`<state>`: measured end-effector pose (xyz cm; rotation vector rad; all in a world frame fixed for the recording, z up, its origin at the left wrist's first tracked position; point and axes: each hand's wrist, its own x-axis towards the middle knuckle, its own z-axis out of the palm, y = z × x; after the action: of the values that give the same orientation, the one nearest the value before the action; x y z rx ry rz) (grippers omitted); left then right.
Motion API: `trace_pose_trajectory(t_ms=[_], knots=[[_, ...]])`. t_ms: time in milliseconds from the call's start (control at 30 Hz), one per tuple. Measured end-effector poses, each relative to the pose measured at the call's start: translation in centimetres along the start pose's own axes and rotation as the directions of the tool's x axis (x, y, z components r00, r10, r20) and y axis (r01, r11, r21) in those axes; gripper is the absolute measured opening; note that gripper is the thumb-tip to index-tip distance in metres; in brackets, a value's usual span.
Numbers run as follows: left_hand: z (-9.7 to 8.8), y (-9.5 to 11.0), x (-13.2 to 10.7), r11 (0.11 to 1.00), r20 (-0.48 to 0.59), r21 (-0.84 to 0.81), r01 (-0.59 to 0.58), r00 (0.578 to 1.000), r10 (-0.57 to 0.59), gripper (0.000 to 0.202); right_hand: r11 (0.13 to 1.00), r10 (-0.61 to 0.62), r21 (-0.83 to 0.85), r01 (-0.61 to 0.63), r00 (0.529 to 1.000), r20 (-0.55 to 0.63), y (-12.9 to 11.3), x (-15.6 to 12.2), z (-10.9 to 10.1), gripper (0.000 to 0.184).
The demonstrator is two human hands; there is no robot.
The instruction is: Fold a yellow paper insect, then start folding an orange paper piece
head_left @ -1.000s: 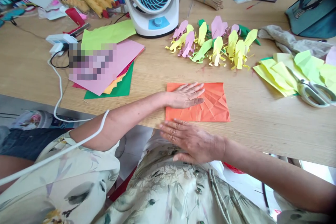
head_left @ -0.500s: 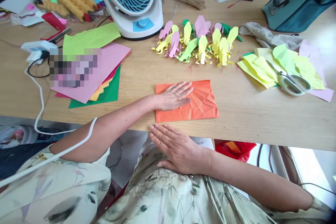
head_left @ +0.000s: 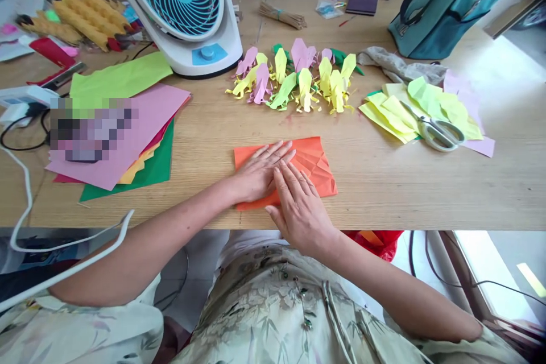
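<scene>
A creased orange sheet of paper (head_left: pixel 313 162) lies flat near the front edge of the wooden table. My left hand (head_left: pixel 267 173) rests flat on its left half, fingers stretched out and palm down. Over the paper's front part is my right hand (head_left: pixel 301 202), its fingers extended and the tips close to my left hand's fingers. Neither hand grips anything. Fan-like crease lines show on the paper's right half; the part beneath my hands is hidden.
Folded paper figures (head_left: pixel 298 77) in yellow, pink and green stand behind the sheet. Scissors (head_left: pixel 439 131) lie on paper scraps at right. A white fan (head_left: pixel 183 5) stands behind a stack of coloured paper (head_left: pixel 157 108). A teal bag (head_left: pixel 439 5) sits at back right.
My right hand has moved from in front of the table edge up onto the orange paper. My left hand stays flat on the paper. The camera view has shifted.
</scene>
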<state>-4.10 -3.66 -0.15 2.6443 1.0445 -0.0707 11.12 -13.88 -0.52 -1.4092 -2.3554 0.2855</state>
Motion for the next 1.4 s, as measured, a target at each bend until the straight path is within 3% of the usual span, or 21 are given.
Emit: trace_pose_trajectory(t_ms=[100,233,500,600,667,733,833,933,1133,1400], knots=[[0.1,0.3,-0.1,0.999,-0.038,0.032,0.001,0.999,0.0,0.063,1.0,0.016,-0.012,-0.015,0.999,0.043,0.7,0.0,0.7,0.075],[0.4,0.2,-0.1,0.995,-0.07,0.09,-0.043,0.996,0.049,0.071,0.997,0.072,-0.023,-0.072,0.997,0.009,1.9,-1.3,0.9,0.079],[0.6,-0.1,-0.2,0.994,-0.086,0.089,-0.06,0.994,0.068,0.097,0.963,0.238,-0.116,-0.245,0.969,-0.069,6.2,-5.8,-2.5,0.076],[0.5,-0.1,-0.2,0.996,-0.089,0.075,-0.057,0.994,0.063,0.099,0.953,0.269,-0.105,-0.283,0.955,-0.127,6.0,-4.1,-3.6,0.073],[0.6,-0.1,-0.2,0.996,-0.096,0.068,-0.055,0.993,0.062,0.095,0.986,0.151,-0.054,-0.158,0.982,-0.116,4.9,-1.4,-3.5,0.074],[0.8,-0.1,-0.2,0.997,-0.106,0.059,-0.052,0.993,0.058,0.088,1.0,-0.005,0.03,0.006,1.0,-0.028,3.7,1.7,-2.6,0.072],[1.0,0.0,0.0,0.998,-0.131,0.052,-0.046,0.99,0.053,0.078,0.995,-0.076,0.068,0.072,0.995,0.067,3.0,5.4,-0.7,0.067],[0.8,0.2,0.0,0.997,-0.147,0.057,-0.055,0.987,0.063,0.084,1.0,-0.015,0.018,0.013,0.997,0.076,4.0,6.6,0.5,0.062],[0.6,0.0,-0.1,0.998,-0.1,0.057,-0.033,0.994,0.039,0.106,0.965,0.219,-0.149,-0.216,0.976,0.008,6.2,5.6,0.6,0.066],[1.1,-0.7,-1.1,0.994,-0.125,0.108,0.019,0.992,-0.006,0.098,0.923,0.279,-0.276,-0.267,0.96,0.004,6.6,5.4,1.0,0.063]])
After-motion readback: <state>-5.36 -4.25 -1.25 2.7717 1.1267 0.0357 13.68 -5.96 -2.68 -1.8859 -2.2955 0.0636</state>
